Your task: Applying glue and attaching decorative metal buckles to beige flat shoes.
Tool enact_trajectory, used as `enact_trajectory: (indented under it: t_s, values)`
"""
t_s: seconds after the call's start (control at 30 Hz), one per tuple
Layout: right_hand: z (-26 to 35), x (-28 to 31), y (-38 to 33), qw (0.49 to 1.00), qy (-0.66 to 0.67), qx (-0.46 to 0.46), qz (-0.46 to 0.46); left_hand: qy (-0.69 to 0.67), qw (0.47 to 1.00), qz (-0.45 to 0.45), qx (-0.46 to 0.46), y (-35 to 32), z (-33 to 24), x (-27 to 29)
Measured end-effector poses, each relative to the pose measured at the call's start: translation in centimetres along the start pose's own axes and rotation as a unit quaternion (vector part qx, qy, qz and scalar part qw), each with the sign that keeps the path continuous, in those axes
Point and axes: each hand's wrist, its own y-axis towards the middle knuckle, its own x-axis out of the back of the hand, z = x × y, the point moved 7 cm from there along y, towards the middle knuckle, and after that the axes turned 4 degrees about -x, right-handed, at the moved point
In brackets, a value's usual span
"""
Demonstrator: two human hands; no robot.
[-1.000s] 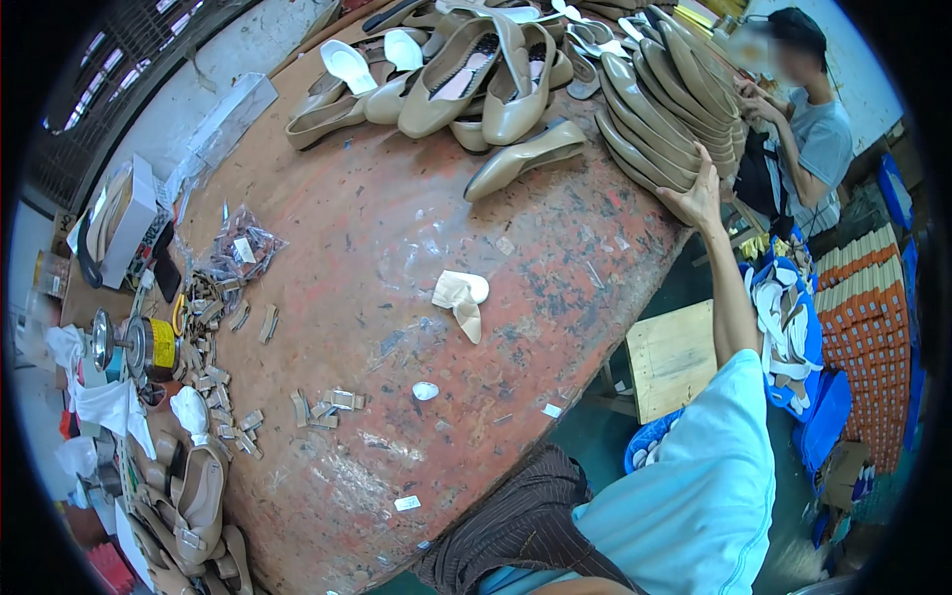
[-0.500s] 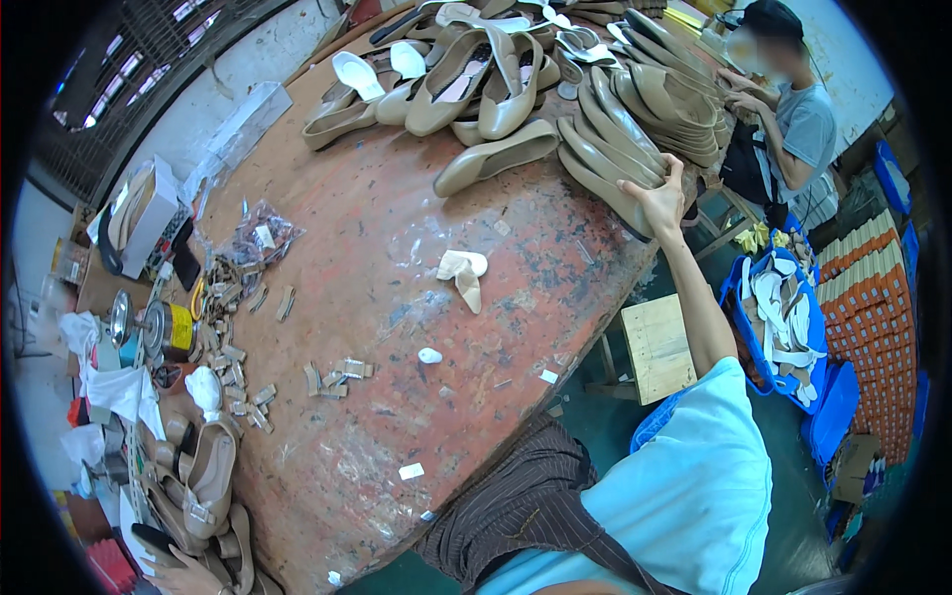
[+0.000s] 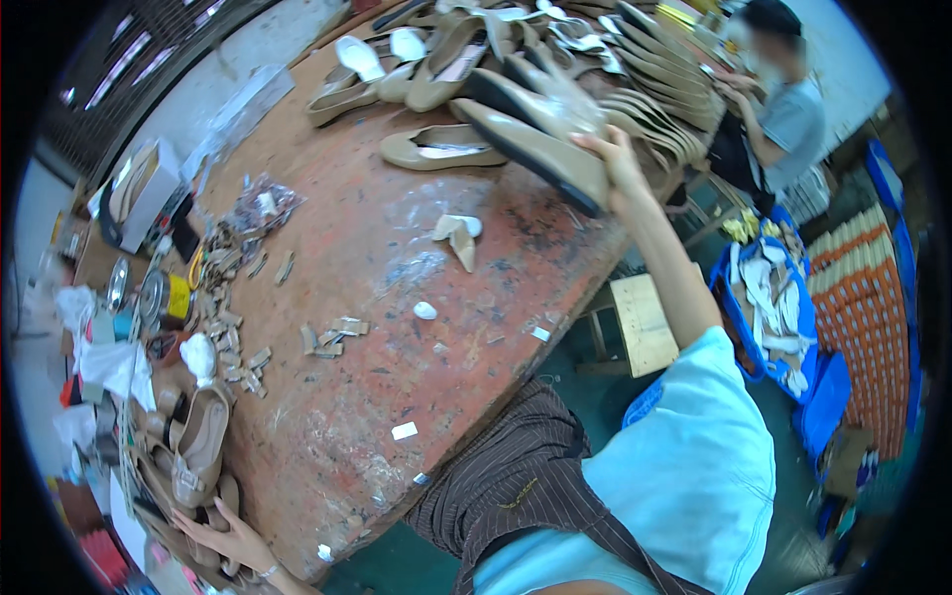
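Observation:
My right hand (image 3: 623, 174) is closed on a few nested beige flat shoes (image 3: 543, 164) with dark soles. It holds them tilted above the far right part of the table, their front ends pointing far left and blurred by motion. Just left of them lies a loose beige shoe (image 3: 436, 151). Down at the near left, my left hand (image 3: 236, 543) has its fingers spread over a group of beige shoes. One of these, a buckled shoe (image 3: 201, 448), stands just beyond the fingertips. Whether the left fingers touch a shoe is hard to tell.
More beige shoes (image 3: 659, 74) crowd the table's far side. Small tan clips (image 3: 332, 337), a fabric scrap (image 3: 458, 238) and a yellow-labelled tin (image 3: 177, 297) lie nearer. A person (image 3: 783, 99) works at the far right. A wooden stool (image 3: 645, 322) and blue basket (image 3: 769, 307) stand beside the table.
My right hand has lifted the nested shoes and swung them leftward. The loose shoe has shifted left. My left hand has come rightward, and the dark sole beside it no longer shows.

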Motion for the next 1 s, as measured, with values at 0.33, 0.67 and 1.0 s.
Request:
enact_trajectory:
  t_s: [0.33,0.67,1.0]
  values:
    - [-3.2,-4.1,-1.6,0.996,0.071,0.021,0.051,-0.076,0.993,0.026,0.086,-4.4,0.6,3.0]
    - [2.7,-12.3,-9.6,0.969,0.037,0.215,0.119,-0.496,0.826,0.115,0.242,-5.1,-4.0,-0.6]
    - [-8.9,-25.7,-36.2,0.911,0.008,0.108,0.398,-0.674,0.639,0.022,0.371,-5.7,-14.5,-0.3]
